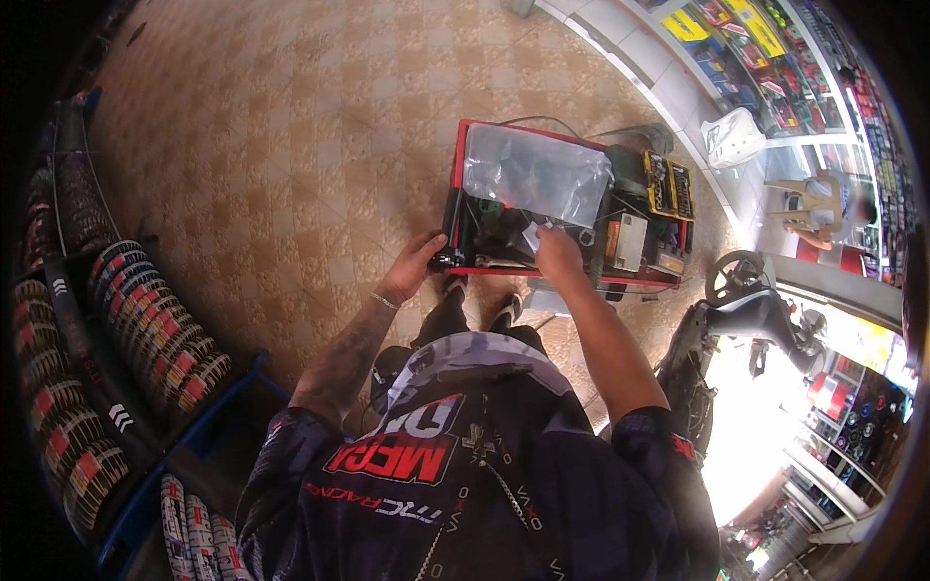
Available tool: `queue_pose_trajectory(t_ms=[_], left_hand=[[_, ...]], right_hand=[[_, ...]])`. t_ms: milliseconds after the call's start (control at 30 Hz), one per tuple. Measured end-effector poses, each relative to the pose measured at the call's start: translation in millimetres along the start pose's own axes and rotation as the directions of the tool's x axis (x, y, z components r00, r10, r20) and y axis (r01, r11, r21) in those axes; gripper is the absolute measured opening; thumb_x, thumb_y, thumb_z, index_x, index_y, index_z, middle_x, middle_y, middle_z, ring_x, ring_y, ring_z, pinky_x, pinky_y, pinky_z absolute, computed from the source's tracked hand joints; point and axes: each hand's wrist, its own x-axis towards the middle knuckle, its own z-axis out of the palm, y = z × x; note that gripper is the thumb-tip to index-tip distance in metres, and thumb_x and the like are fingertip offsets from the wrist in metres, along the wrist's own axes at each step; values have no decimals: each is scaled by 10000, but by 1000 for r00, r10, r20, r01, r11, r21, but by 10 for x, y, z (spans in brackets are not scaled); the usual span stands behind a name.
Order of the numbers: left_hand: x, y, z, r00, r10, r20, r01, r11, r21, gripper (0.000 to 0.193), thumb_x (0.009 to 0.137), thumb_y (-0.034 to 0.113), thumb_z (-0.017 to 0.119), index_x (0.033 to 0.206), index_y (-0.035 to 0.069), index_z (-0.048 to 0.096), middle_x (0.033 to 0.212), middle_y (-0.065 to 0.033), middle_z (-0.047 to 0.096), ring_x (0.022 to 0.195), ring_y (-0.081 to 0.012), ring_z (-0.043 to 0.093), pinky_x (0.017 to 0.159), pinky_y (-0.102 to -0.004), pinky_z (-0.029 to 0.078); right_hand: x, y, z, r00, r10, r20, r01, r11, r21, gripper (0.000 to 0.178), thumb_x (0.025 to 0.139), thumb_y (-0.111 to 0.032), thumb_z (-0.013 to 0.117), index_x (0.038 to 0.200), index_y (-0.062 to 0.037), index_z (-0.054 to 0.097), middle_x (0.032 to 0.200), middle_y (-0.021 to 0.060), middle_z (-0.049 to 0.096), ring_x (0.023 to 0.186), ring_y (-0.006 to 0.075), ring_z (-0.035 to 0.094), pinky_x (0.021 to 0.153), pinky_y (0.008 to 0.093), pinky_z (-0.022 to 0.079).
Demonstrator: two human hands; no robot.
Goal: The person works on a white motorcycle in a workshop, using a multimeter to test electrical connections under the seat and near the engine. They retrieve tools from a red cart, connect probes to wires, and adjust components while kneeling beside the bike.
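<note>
Tools fill the red, open-topped metal cart (463,184) that stands on the tan checkered floor tiles (291,145) straight ahead of our feet, and both our hands are at it. A crumpled clear plastic bag (535,172) lies across the cart's far half, covering what sits beneath. Toward the right side of the cart we see a pale grey boxy block (630,242) and, beyond it, a black case of sockets with yellow trim (670,186).

Our left hand (415,266) grips the near left corner of the cart, the fingers curled over the red rim and the thumb pressed on the edge. Our right hand (559,250) reaches down among the dark tools in the middle of the cart, just below the edge of the plastic bag; its fingers are bunched together, pointing down, but we cannot tell whether they pinch anything.

To our left, stacked black tyres with red and white labels (145,320) lean in a blue metal rack (228,392). To our right a dark motorcycle (736,310) is parked just beside the cart, and behind it a white shop counter with shelves of coloured packages (736,58) curves away.
</note>
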Motion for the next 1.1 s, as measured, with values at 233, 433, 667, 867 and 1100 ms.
queue_pose_trajectory(t_ms=[233,433,667,867,1100], left_hand=[[1,12,49,999,-15,-43,15,1000,4,345,1032,326,578,1253,62,598,1020,-5,672,889,-102,650,720,-280,542],[-30,69,10,999,-37,-20,38,999,28,364,1032,317,575,1286,57,579,1048,-13,664,913,-101,642,726,-276,536],[-77,5,-39,998,-56,-43,56,998,0,312,1036,316,583,1246,85,595,987,13,673,858,-84,638,707,-260,509],[-81,50,-34,996,-75,-45,75,997,2,365,1050,296,547,1314,44,557,1053,-21,676,915,-111,646,737,-286,541],[-92,80,73,998,-42,-50,42,999,5,329,1039,306,574,1261,64,586,1014,3,673,874,-89,639,719,-266,519]], right_hand=[[226,-415,28,948,-279,-156,259,956,-136,301,769,-110,688,1068,-75,673,1145,165,619,1063,345,602,933,477,494],[484,-435,222,978,-118,-171,128,991,45,416,819,-123,654,1225,-49,599,1153,202,604,1066,387,605,911,484,517],[424,-400,247,994,-48,-94,57,994,95,428,872,-157,624,1298,-123,585,1177,175,624,1108,376,631,889,497,539],[376,-309,310,993,-98,-71,106,987,120,346,841,-188,699,1171,-119,621,1127,155,620,1048,373,633,861,494,535],[98,-67,175,877,5,-481,210,896,391,148,845,-116,711,989,-102,678,1025,126,654,947,332,656,818,435,537]])
